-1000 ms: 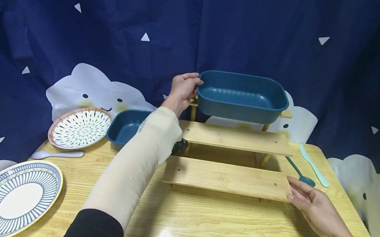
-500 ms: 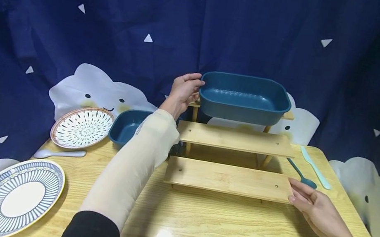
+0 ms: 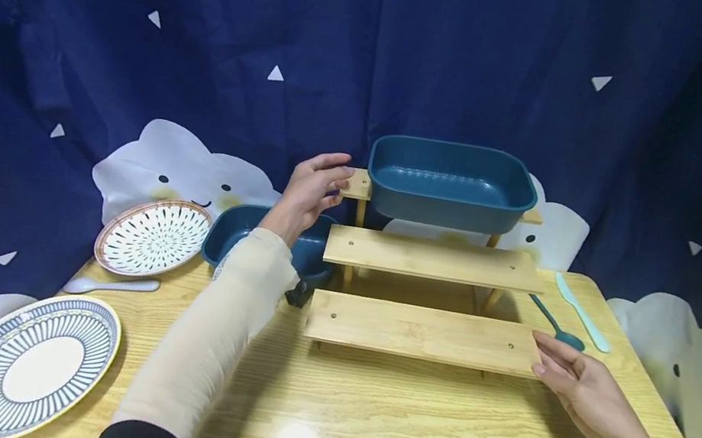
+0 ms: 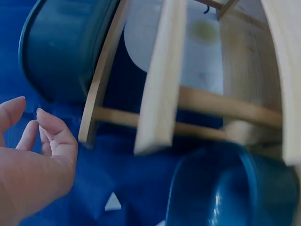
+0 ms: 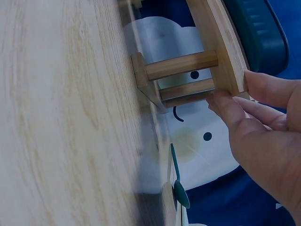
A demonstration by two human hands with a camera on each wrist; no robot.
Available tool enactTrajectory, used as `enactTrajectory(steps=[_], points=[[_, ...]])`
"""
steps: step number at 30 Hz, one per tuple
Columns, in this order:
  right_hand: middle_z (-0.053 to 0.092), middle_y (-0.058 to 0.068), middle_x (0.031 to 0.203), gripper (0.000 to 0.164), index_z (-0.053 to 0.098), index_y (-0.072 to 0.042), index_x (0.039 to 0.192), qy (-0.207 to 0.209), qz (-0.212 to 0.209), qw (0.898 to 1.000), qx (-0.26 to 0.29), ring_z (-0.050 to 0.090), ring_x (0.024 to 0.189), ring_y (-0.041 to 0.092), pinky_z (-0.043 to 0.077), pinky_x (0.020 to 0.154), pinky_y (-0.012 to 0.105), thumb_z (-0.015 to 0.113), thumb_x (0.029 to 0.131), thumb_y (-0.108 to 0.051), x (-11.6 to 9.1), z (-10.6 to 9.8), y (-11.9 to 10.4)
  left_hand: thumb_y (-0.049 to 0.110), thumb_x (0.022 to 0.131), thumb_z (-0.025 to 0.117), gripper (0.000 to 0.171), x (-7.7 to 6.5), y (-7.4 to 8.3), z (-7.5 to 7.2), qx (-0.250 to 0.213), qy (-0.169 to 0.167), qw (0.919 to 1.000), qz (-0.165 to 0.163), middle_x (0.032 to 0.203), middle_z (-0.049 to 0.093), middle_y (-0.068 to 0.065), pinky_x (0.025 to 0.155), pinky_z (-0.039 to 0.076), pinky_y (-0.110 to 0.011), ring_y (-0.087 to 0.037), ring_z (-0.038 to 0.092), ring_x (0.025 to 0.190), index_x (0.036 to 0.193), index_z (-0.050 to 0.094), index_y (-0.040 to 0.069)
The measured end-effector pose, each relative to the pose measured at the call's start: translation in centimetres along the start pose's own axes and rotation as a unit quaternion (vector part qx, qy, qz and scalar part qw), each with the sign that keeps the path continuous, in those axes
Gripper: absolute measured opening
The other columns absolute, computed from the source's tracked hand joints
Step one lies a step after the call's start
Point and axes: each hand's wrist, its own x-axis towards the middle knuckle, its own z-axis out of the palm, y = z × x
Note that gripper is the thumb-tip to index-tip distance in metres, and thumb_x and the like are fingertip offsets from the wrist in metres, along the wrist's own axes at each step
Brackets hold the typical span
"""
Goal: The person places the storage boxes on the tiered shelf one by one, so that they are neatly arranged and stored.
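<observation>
A three-tier wooden rack [image 3: 416, 331] stands on the table, its tiers rising toward the back. On the top tier sits a dark teal rectangular basin [image 3: 450, 211]. My left hand [image 3: 313, 188] hovers just left of that basin, near the tier's left end, fingers loosely bent around nothing. In the left wrist view a gap shows between this hand [image 4: 44, 162] and the basin [image 4: 61, 52]. My right hand [image 3: 584, 386] pinches the right end of the lowest tier. The right wrist view shows its thumb [image 5: 270, 87] above the board and fingers below.
A second teal basin [image 3: 231, 230] stands left of the rack, partly behind my left arm. Further left are a speckled plate [image 3: 155, 240], a pale spoon [image 3: 113, 285] and a blue-patterned plate [image 3: 31, 359]. A teal spoon [image 3: 568, 338] and a mint knife [image 3: 585, 316] lie right.
My left hand has let go of the top basin's left rim and moved left and down, away from it. The right hand keeps its hold on the rack.
</observation>
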Motion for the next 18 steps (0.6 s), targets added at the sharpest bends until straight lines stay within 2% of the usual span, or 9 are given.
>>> enactTrajectory(steps=[3,6,12,18], points=[[0.004,0.04,0.157,0.068,0.009,0.023,0.15,-0.002,-0.003,1.0,0.005,0.047,0.118,-0.017,0.041,0.098,0.01,0.053,0.104,0.0,-0.1,0.0,0.0,0.009,0.095,0.07,0.041,-0.9,-0.6,-1.7,0.019,-0.002,0.9998,0.009,0.111,0.062,-0.005,0.063,0.049,-0.024,-0.023,0.058,0.096,0.136,0.062,0.005],[0.004,0.041,0.156,0.068,0.009,0.022,0.15,-0.002,-0.003,1.0,0.004,0.047,0.118,-0.017,0.041,0.097,0.01,0.053,0.104,-0.001,0.0,0.0,0.0,0.012,0.097,0.069,0.039,-1.9,-1.2,-3.9,0.034,-0.006,0.9993,0.012,0.113,0.06,-0.004,0.066,0.049,-0.026,-0.023,0.056,0.098,0.135,0.062,0.008],[0.004,0.042,0.156,0.067,0.01,0.022,0.151,0.001,0.001,1.0,-0.011,0.046,0.117,-0.018,0.041,0.097,0.009,0.053,0.105,-0.002,0.0,0.0,-0.1,0.013,0.098,0.068,0.034,-3.8,-2.0,-8.2,0.017,0.01,0.9998,0.003,0.118,0.056,-0.004,0.064,0.048,-0.025,-0.018,0.055,0.094,0.132,0.062,0.011],[0.003,0.042,0.155,0.068,0.009,0.022,0.151,0.002,0.001,1.0,0.0,0.047,0.117,-0.017,0.042,0.097,0.01,0.053,0.104,-0.001,0.1,0.1,0.0,0.016,0.099,0.067,0.027,-5.1,-2.2,-11.2,0.02,0.022,0.9995,-0.01,0.119,0.054,-0.003,0.066,0.049,-0.023,-0.016,0.056,0.095,0.127,0.064,0.016]])
